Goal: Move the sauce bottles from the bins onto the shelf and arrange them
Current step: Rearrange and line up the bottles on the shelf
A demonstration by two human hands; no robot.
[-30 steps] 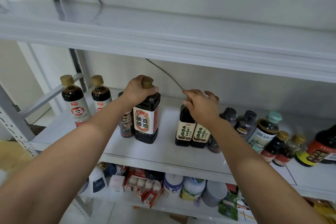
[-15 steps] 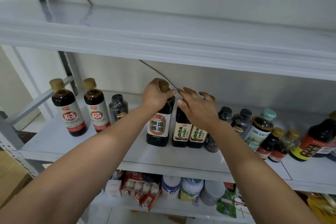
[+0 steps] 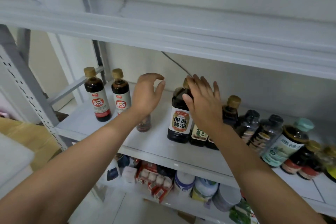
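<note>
- Sauce bottles (image 3: 231,112): all upright on the white metal shelf board (image 3: 87,123), long axes vertical, caps up. They form a loose row from the left end to the right edge of view.
- Biggest is the dark square-shouldered plastic soy sauce bottle (image 3: 179,114) with a white-and-gold label facing the camera. It stands mid-shelf near the front edge.
- right hand (image 3: 203,103): flat, fingers straight and spread, over that bottle's neck and tan cap, thumb across its shoulder. Not wrapped round it; actual contact, cannot tell.
- left hand (image 3: 148,94): in the air just left of the big bottle and apart from it, fingers loosely curved, holding nothing.
- Two round dark bottles with tan caps and red-and-white labels (image 3: 98,103): side by side at the left end, well apart from the big one.
- Teal-capped bottle with a pale label (image 3: 291,142): toward the right.
- Two clear plastic jars with dark lids (image 3: 249,123): between it and the right forearm.
- Two slim dark bottles with beige-green labels (image 3: 198,133): just beside the big bottle's right side, partly hidden by the forearm.
- Small clear jar of reddish contents (image 3: 143,123): under the left wrist.
</note>
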